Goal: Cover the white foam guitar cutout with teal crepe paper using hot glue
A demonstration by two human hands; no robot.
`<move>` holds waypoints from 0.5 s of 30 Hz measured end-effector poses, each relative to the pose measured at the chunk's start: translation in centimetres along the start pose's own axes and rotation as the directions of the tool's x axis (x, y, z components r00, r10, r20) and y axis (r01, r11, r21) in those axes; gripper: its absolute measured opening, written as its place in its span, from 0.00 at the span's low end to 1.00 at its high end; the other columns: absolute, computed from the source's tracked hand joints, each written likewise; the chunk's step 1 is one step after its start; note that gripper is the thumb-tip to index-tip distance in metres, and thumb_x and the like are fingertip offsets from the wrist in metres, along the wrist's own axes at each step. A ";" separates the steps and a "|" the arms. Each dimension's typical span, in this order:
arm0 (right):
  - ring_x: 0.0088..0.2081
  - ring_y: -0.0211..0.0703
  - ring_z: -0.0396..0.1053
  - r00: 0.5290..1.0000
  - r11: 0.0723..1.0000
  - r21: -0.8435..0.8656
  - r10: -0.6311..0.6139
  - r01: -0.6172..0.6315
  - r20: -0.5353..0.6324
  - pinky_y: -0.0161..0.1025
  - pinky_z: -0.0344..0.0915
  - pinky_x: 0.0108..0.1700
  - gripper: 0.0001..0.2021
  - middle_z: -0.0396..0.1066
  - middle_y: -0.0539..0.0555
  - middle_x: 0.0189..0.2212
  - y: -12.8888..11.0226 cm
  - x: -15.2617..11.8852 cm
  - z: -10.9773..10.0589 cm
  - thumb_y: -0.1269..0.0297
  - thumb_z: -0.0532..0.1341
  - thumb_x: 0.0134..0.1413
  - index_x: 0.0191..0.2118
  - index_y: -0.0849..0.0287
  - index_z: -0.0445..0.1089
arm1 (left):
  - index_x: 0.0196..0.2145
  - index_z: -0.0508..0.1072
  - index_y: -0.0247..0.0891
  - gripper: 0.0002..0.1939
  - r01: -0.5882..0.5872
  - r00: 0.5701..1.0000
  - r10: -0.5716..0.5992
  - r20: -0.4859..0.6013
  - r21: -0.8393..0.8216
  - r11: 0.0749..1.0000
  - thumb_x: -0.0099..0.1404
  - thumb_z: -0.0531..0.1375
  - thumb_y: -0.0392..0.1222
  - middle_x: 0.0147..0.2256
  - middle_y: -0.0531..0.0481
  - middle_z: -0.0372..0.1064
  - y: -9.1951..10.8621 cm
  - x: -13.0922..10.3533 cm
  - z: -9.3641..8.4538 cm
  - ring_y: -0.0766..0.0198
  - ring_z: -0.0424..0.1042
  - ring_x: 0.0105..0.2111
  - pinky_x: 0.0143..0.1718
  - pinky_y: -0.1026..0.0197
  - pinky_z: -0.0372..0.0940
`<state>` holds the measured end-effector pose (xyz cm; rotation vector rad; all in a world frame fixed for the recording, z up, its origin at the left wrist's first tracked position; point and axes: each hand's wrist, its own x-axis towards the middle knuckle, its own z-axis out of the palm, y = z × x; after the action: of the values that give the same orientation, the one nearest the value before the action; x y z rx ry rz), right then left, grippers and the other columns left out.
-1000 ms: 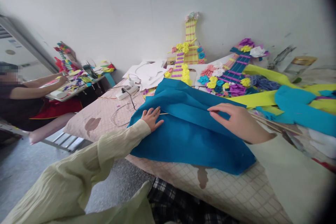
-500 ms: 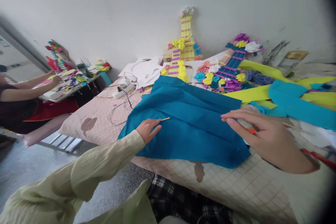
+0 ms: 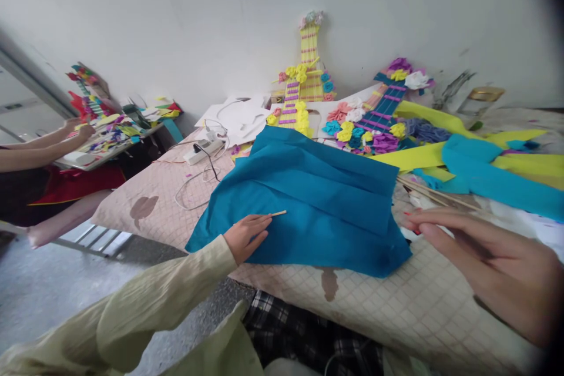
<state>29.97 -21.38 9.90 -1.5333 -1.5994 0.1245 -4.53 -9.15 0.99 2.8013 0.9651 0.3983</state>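
Blue, creased, cloth-like sheet (image 3: pixel 317 205), likely soft, is best lifted by its edges; a thin, pale, wooden-looking stick (image 3: pixel 279 212) is pinched by the left hand (image 3: pixel 247 237); the right hand's (image 3: pixel 497 247) grip cannot be told.

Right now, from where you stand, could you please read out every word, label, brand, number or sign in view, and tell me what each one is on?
No text can be read anywhere in this view.
Small box behind the yellow guitar: a marking, too small to read.
Pale panel at far left: a dark strip, too small to tell whether it bears words.
Power strip: no lettering can be made out.
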 end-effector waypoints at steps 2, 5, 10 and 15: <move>0.38 0.41 0.71 1.000 1.000 0.001 0.007 -0.007 0.006 0.36 0.68 0.41 0.08 0.74 0.46 0.35 -0.2 -0.3 0.0 0.54 0.58 0.50 0.34 0.46 0.72 | 0.54 0.62 0.34 0.21 0.014 0.998 -0.011 -0.069 0.042 0.999 0.66 0.43 0.39 0.52 0.43 0.63 -0.1 -0.4 0.2 0.59 0.64 0.50 0.50 0.53 0.63; 0.33 0.41 0.71 1.000 0.999 0.033 -0.006 0.006 0.016 0.35 0.69 0.37 0.07 0.75 0.47 0.30 -0.7 -0.9 0.0 0.56 0.58 0.50 0.32 0.48 0.72 | 0.54 0.63 0.35 0.21 0.026 0.993 -0.015 -0.118 0.091 0.996 0.64 0.44 0.35 0.51 0.43 0.65 -0.2 -1.0 0.6 0.57 0.65 0.47 0.46 0.50 0.65; 0.33 0.41 0.70 0.998 0.963 0.264 0.044 -0.055 0.048 0.36 0.69 0.35 0.05 0.73 0.50 0.29 -1.3 -3.0 1.1 0.64 0.57 0.53 0.32 0.53 0.71 | 0.46 0.71 0.43 0.18 0.032 0.980 -0.017 -0.196 0.074 0.997 0.63 0.47 0.35 0.40 0.48 0.73 0.3 -1.7 0.4 0.61 0.70 0.38 0.39 0.59 0.69; 0.35 0.41 0.69 0.976 0.862 0.463 0.151 -0.208 0.157 0.38 0.67 0.37 0.07 0.72 0.52 0.30 -2.2 -5.6 4.1 0.64 0.56 0.55 0.34 0.55 0.71 | 0.34 0.73 0.42 0.11 0.105 0.944 -0.093 -0.318 0.021 0.994 0.63 0.51 0.44 0.32 0.50 0.73 -0.4 -0.9 0.1 0.61 0.73 0.34 0.35 0.60 0.70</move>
<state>24.74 -24.63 5.90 -1.2936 -1.3728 0.6762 -5.39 -9.37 0.64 2.7586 1.1813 0.8441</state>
